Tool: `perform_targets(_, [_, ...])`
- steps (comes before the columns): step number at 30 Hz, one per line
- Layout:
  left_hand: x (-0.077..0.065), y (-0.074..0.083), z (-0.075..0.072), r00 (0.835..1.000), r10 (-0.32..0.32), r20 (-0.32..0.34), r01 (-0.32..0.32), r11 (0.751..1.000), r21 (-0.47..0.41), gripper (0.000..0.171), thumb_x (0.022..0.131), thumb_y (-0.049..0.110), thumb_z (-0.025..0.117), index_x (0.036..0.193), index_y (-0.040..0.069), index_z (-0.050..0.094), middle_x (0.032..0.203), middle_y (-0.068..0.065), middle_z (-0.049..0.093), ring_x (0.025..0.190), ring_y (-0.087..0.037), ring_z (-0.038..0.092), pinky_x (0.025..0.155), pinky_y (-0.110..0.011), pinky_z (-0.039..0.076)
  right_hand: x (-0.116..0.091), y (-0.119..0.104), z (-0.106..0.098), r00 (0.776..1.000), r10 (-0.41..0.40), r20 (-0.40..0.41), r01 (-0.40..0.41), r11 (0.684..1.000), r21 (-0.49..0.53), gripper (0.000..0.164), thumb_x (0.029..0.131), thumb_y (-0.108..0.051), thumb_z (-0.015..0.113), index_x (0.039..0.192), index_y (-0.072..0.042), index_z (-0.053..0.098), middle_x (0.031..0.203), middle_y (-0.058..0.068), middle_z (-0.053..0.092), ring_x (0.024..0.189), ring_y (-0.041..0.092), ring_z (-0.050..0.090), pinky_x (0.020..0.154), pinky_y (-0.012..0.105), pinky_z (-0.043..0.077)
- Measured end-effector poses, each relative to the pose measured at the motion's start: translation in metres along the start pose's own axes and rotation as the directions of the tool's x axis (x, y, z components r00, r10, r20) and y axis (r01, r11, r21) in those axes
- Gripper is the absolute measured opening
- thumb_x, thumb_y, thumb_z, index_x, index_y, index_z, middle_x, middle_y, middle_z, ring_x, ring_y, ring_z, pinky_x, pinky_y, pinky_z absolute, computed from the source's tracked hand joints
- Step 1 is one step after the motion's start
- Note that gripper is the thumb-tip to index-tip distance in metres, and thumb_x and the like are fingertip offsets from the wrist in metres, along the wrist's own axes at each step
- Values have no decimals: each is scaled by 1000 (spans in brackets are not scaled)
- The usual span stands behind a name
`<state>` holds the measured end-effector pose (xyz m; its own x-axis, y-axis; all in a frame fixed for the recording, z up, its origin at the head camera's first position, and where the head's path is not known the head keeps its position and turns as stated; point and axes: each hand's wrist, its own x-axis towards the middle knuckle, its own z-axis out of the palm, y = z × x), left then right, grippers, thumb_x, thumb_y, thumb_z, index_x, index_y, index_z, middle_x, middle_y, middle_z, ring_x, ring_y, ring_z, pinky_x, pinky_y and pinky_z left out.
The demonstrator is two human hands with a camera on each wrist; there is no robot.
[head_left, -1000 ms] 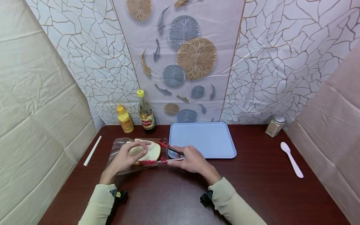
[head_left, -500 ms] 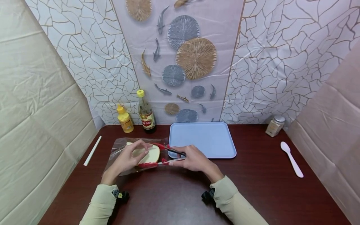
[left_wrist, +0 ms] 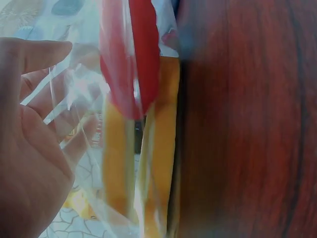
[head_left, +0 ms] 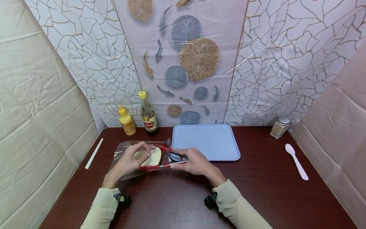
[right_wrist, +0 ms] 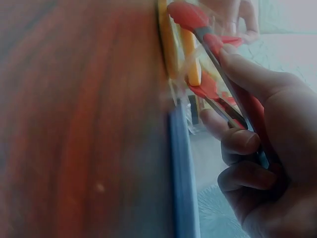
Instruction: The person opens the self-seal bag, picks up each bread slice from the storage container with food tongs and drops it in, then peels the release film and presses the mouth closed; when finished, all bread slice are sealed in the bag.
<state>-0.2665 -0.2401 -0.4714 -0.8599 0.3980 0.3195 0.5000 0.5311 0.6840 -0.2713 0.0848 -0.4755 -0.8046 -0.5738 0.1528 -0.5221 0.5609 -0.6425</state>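
Observation:
A clear plastic bag (head_left: 121, 149) with bread slices (head_left: 154, 156) in it lies on the left part of the table. In the left wrist view two slices (left_wrist: 164, 148) with brown crusts show one above the other, a narrow gap between them. My left hand (head_left: 130, 160) is over the bag, thumb and forefinger brought together on its raised film. My right hand (head_left: 194, 161) grips a pair of tongs (right_wrist: 237, 94) by the handles. The red tong heads (left_wrist: 131, 59) reach to the slices, spread along both sides of the top slice in the head view.
A blue tray (head_left: 206, 143) lies right behind the tongs. At the back left stand a yellow squeeze bottle (head_left: 127, 122) and a dark sauce bottle (head_left: 149, 119). A white stick (head_left: 94, 153) lies left; a seasoning jar (head_left: 279, 128) and white spoon (head_left: 296, 163) are right.
The tongs have shifted slightly left over the bread, and the film now lies farther over the slice and tong heads. My left hand has moved slightly to the right.

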Motion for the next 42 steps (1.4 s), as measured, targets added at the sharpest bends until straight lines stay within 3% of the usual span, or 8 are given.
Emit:
perform_targets(10, [2, 2, 3, 998, 66, 5, -66, 997, 47, 17, 102, 15, 76, 108, 27, 66, 112, 2, 80, 120, -18, 74, 105, -46, 56, 1, -3, 11, 999, -42, -10, 42, 999, 7, 73, 93, -58, 82, 156, -26, 60, 85, -13, 69, 59, 1, 52, 60, 23, 47])
perform_targets(15, [1, 7, 2, 999, 44, -2, -44, 997, 57, 15, 102, 19, 76, 109, 27, 66, 110, 6, 76, 117, -13, 71, 105, -47, 56, 1, -5, 15, 997, -51, -55, 52, 999, 7, 72, 93, -54, 84, 154, -23, 62, 87, -12, 69, 61, 2, 50, 59, 22, 45])
perform_targets(21, [0, 8, 2, 999, 36, 17, -36, 999, 17, 14, 103, 18, 75, 113, 21, 66, 108, 8, 74, 115, -12, 69, 107, -52, 54, 2, -12, 21, 998, -36, -48, 36, 999, 3, 77, 94, -56, 82, 158, -22, 58, 90, -8, 70, 60, 1, 48, 60, 22, 43])
perform_targets(26, [0, 5, 3, 1000, 19, 18, -19, 1000, 4, 13, 102, 18, 76, 113, 17, 68, 122, 6, 78, 124, -15, 69, 111, -61, 50, 1, -17, 22, 999, -14, -47, 16, 999, 28, 80, 93, -58, 81, 158, -18, 56, 96, -6, 74, 60, 1, 51, 65, 23, 47])
perform_targets(30, [1, 1, 5, 1000, 16, 14, -16, 1000, -6, 10, 103, 21, 76, 107, 26, 69, 136, 6, 76, 136, -19, 67, 118, -62, 44, -2, -16, 19, 999, -8, -53, 10, 999, 39, 78, 92, -56, 83, 157, -20, 58, 97, -6, 76, 59, 2, 53, 65, 24, 49])
perform_targets(34, [0, -4, 7, 1000, 4, 5, -4, 1000, -18, 14, 103, 23, 77, 104, 34, 67, 136, 3, 76, 135, -21, 67, 119, -64, 43, -7, -12, 13, 999, 0, -44, 3, 998, 64, 76, 93, -54, 84, 157, -23, 58, 99, -3, 77, 59, 3, 54, 64, 24, 49])
perform_targets(38, [-1, -7, 8, 1000, -12, 11, 12, 999, -41, 14, 104, 23, 76, 105, 33, 66, 137, -2, 76, 136, -22, 67, 120, -63, 42, -16, -6, 6, 999, 16, -31, -12, 994, 110, 76, 93, -55, 83, 158, -26, 56, 102, -2, 77, 60, 5, 53, 63, 24, 49])
perform_targets(42, [-1, -8, 9, 1000, -14, 14, 14, 999, -33, 11, 105, 24, 75, 104, 31, 67, 137, 3, 76, 136, -19, 67, 118, -60, 45, -30, 3, -2, 997, 34, -64, -28, 994, 103, 75, 93, -54, 84, 158, -28, 57, 101, -6, 76, 61, 4, 48, 62, 24, 48])
